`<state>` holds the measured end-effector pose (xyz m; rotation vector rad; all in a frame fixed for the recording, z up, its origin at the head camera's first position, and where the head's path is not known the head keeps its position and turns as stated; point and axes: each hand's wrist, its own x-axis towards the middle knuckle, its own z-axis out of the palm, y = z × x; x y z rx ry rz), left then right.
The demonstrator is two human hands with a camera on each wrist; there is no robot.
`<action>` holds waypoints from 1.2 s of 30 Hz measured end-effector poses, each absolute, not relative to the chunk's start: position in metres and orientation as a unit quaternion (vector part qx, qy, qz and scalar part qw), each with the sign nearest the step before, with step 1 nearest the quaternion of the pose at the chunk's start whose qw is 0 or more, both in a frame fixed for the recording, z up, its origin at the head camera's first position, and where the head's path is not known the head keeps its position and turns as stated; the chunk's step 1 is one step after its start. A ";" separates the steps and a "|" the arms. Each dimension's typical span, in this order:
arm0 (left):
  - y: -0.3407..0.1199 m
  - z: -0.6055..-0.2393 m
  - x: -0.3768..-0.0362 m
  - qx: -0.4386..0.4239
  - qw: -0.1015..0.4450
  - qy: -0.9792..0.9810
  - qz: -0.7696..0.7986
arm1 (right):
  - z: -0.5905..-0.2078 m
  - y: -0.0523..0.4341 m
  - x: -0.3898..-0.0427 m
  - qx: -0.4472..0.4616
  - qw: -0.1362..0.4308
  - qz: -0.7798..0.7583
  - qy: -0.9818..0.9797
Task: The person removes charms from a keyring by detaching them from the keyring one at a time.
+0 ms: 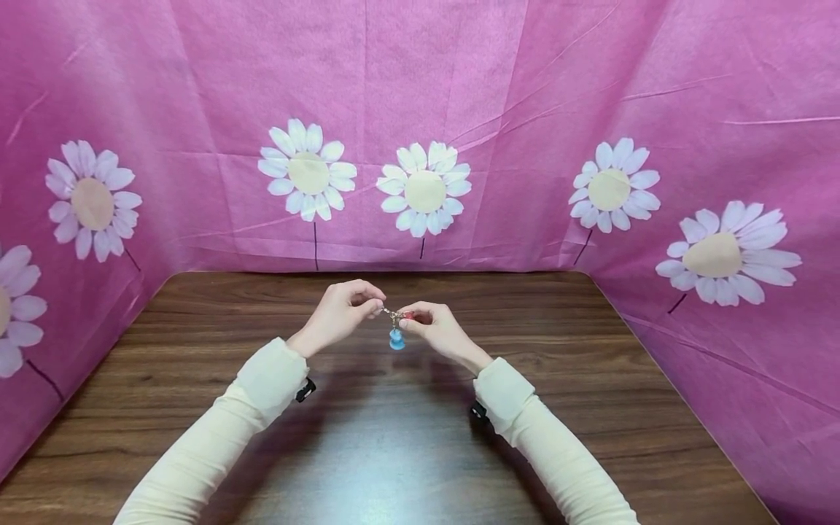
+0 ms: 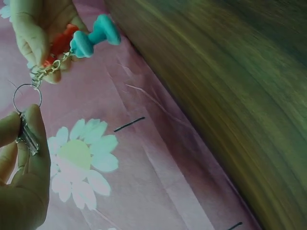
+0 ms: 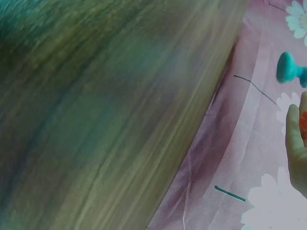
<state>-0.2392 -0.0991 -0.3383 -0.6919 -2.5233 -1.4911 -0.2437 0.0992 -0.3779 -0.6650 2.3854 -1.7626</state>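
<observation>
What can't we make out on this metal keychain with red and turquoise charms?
Head: full shape of the small red charm; the right hand covers part of it.
Head: separate links of the gold metal chain; too small.
Left wrist: teeth of the silver metal key; too small and dim.
Right wrist: full length of the turquoise dumbbell-shaped charm; cut off by the right edge.

Booth (image 1: 197, 87): cloth-walled, wider room type unclear
Daisy cloth (image 1: 433, 73): nine round to three o'clock
Wood-grain table (image 1: 545, 335): six o'clock
</observation>
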 end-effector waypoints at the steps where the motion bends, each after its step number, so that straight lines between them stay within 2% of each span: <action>1: -0.098 -0.338 -0.239 -0.231 0.064 -0.834 -0.497 | -0.382 0.099 -0.246 -0.218 0.058 -0.585 0.779; 12: -0.089 -0.330 -0.242 -0.233 0.077 -0.839 -0.486 | -0.397 0.088 -0.250 -0.278 0.135 -0.637 0.707; 18: -0.090 -0.329 -0.240 -0.237 0.080 -0.831 -0.497 | -0.396 0.083 -0.247 -0.250 0.153 -0.652 0.699; 24: -0.096 -0.318 -0.226 -0.220 0.070 -0.829 -0.509 | -0.392 0.091 -0.248 -0.208 0.111 -0.640 0.732; 29: -0.105 -0.337 -0.237 -0.215 0.065 -0.824 -0.520 | -0.380 0.101 -0.249 -0.201 0.075 -0.614 0.759; 33: -0.106 -0.342 -0.236 -0.220 0.038 -0.812 -0.539 | -0.364 0.106 -0.242 -0.205 0.057 -0.598 0.773; 36: -0.104 -0.349 -0.237 -0.225 0.005 -0.805 -0.549 | -0.350 0.107 -0.233 -0.220 0.017 -0.563 0.796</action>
